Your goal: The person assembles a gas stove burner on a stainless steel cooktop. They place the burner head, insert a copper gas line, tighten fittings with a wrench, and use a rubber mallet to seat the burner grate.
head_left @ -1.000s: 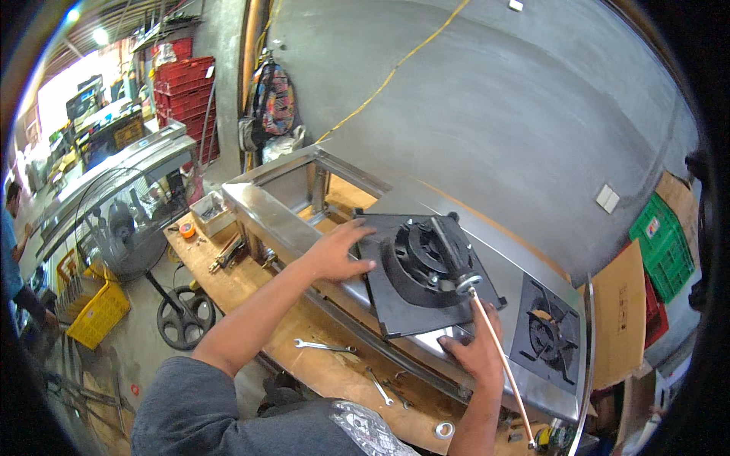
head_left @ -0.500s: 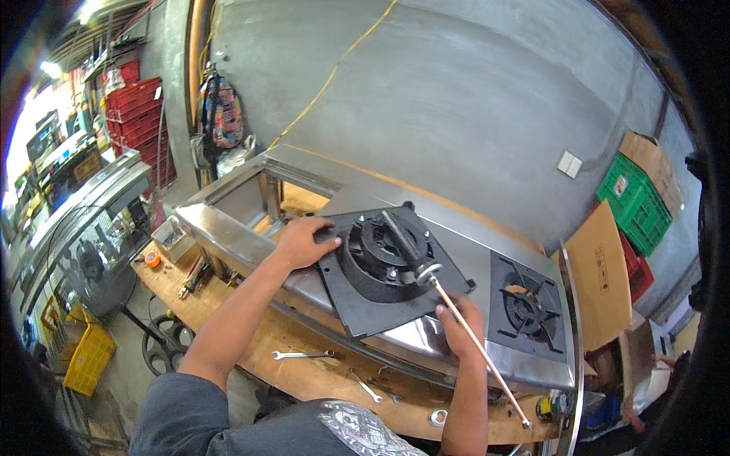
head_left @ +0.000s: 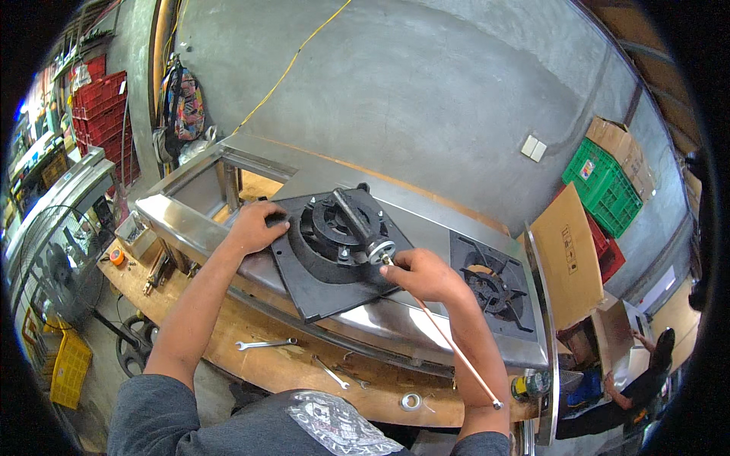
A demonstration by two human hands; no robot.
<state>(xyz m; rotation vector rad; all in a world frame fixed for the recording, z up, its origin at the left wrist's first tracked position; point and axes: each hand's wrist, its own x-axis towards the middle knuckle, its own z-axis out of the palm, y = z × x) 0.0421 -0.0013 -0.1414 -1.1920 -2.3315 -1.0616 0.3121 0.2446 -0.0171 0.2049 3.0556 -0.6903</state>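
A black cast-iron gas burner (head_left: 328,247) lies upside down on its square black plate (head_left: 315,300), tilted across the stainless steel stove (head_left: 380,323). My left hand (head_left: 260,226) grips the plate's far left corner, its thumb toward the burner. A tube runs out from the burner's middle to a round silver disc (head_left: 381,251). Just past that disc, my right hand (head_left: 423,274) pinches the end of a thin copper tube (head_left: 458,351) at the joint. The tube slants down along my right forearm to a nut at its free end. My fingers partly hide the joint.
A second burner (head_left: 490,281) sits in the stove's right side; a square opening is at its left. Wrenches (head_left: 266,344) and a white tape roll (head_left: 411,401) lie on the wooden bench (head_left: 304,384). A fan (head_left: 65,258) stands left, cardboard (head_left: 566,258) right. Another person (head_left: 646,387) is at far right.
My right hand has moved up from beside the plate to the joint by the silver disc, closing on the tube's end. My left hand stays on the plate. The whole view has shifted.
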